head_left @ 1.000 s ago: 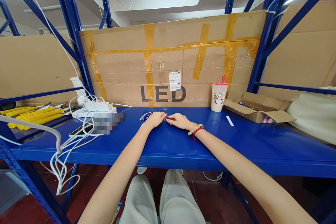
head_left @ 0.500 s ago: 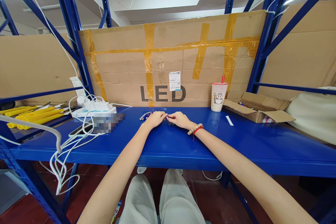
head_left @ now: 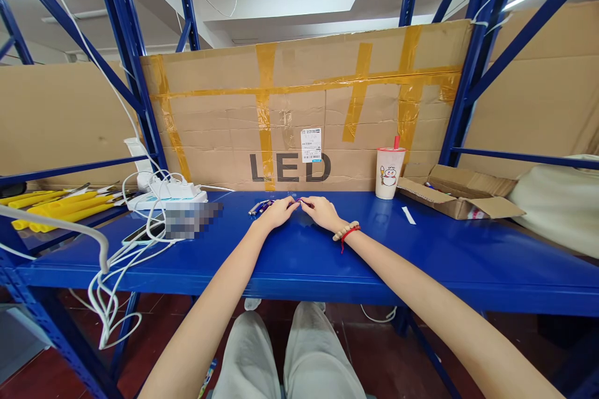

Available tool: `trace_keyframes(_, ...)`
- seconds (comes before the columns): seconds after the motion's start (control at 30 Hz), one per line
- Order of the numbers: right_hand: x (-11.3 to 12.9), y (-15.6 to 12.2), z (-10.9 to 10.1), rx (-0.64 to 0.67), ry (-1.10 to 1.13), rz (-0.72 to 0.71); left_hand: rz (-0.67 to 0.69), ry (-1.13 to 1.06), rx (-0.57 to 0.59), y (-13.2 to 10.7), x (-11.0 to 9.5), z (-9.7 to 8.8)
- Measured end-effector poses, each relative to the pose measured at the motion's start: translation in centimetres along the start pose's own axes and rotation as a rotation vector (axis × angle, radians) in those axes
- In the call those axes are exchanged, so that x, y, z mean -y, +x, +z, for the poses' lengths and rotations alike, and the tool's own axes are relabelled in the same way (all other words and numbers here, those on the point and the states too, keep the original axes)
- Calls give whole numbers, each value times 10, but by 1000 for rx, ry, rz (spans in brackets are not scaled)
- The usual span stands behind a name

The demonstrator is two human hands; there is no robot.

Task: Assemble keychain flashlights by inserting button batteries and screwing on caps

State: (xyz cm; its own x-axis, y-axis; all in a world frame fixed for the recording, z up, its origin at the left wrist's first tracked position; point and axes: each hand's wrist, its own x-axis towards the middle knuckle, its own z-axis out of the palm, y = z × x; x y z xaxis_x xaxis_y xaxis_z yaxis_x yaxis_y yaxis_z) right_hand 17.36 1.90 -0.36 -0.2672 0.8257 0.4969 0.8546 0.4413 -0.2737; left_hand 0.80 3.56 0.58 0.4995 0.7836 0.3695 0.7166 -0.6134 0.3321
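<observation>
Fingertips nearly meet over the middle of the blue shelf [head_left: 374, 262]. My left hand [head_left: 279, 212] is closed in a pinch, low above the surface. Facing it, my right hand [head_left: 322, 212] is also pinched, a beaded bracelet and red cord on its wrist. A little of a small dark purple thing shows between the fingertips; its kind is mostly hidden. Just left of my left hand lie several small blue-purple cylinders with silvery ends [head_left: 256, 208], partly covered by that hand.
A lidded cup [head_left: 387, 177] with a red straw stands at the back right, near a paper strip [head_left: 409, 215] and an open cardboard box [head_left: 456, 199]. Leftward are a power strip [head_left: 173, 199], tangled white cables [head_left: 115, 274] and yellow-handled tools [head_left: 70, 206]. Taped cardboard [head_left: 215, 131] stands behind.
My right hand has shifted slightly left and its fingers have moved a little at the small purple thing. Both hands stay in the same place on the shelf otherwise.
</observation>
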Motion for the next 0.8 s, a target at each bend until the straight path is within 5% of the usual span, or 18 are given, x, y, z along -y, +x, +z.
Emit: trace_keyframes(0.8, 2, 0, 0, -79, 10, 78, 101, -42, 8, -1, -3, 0)
